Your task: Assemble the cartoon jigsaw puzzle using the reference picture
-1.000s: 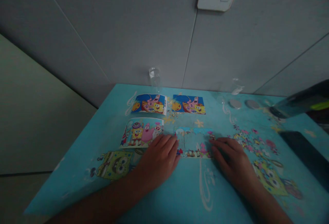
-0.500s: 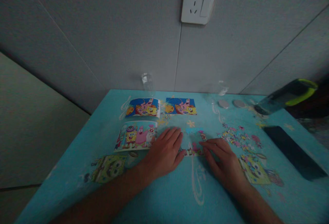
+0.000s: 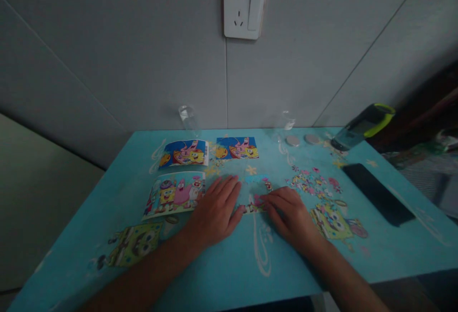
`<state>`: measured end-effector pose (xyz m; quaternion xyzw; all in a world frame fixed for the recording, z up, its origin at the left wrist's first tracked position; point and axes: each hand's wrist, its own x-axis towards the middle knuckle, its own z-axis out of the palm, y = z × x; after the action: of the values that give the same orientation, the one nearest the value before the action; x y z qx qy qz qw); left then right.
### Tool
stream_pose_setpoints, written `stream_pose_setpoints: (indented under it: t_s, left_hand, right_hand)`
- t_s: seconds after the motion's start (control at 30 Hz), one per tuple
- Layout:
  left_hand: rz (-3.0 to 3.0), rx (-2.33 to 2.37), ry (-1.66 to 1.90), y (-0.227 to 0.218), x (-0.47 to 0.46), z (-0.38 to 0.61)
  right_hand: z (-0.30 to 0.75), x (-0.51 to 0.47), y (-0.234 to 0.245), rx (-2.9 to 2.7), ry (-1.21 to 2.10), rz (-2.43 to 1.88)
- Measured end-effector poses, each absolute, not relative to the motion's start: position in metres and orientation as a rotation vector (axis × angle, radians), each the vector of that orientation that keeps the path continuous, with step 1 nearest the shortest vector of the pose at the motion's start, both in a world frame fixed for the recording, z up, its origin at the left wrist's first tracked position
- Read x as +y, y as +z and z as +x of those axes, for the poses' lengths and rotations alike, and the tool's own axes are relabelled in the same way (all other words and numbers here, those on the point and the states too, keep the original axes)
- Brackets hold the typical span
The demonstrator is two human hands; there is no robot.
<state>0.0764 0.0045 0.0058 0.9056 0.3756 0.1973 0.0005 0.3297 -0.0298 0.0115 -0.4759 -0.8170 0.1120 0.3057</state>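
A partly assembled jigsaw (image 3: 252, 207) is placed on the tablecloth (image 3: 286, 274) between the two hands; its top, right and bottom borders can be seen, and its middle is left unfilled. Compared with a second ago, its left border is now covered by the left hand (image 3: 218, 212), and the fingertips of the right hand (image 3: 289, 212) are brought further in over the lower right part. By this, it may be judged, the left side is being steadied while the right side is being adjusted; no added piece can be made out.

The left fingers are laid flat and close together, with the thumb held apart. The right index finger and thumb are bent towards the pink part of the border; whether a piece is pinched cannot be told.

Just beside the left hand a curved picture card (image 3: 175, 195) is set, with a blue curved card (image 3: 184, 153) behind it and a flat blue picture (image 3: 236, 148) to its right. Loose pieces (image 3: 311, 182) are scattered beyond the right hand, near a dark flat object (image 3: 377, 192). Farther back, two round lids (image 3: 292, 140) and a bottle (image 3: 361, 126) are seen. The view has been swung rightward, and more of the table's right side is shown.
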Motion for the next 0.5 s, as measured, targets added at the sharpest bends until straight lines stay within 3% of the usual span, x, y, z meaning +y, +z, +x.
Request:
stream_pose_setpoints:
  t_s: [0.23,0.5]
  left_hand:
    - [3.044,0.697,0.742,0.013,-0.037,0.090]
    - [3.199,0.586,0.713,0.031,-0.061,0.074]
  right_hand:
    - [0.336,-0.027,0.008,-2.129,0.271,-1.246]
    - [0.343,-0.022,0.001,-2.122,0.256,-1.233]
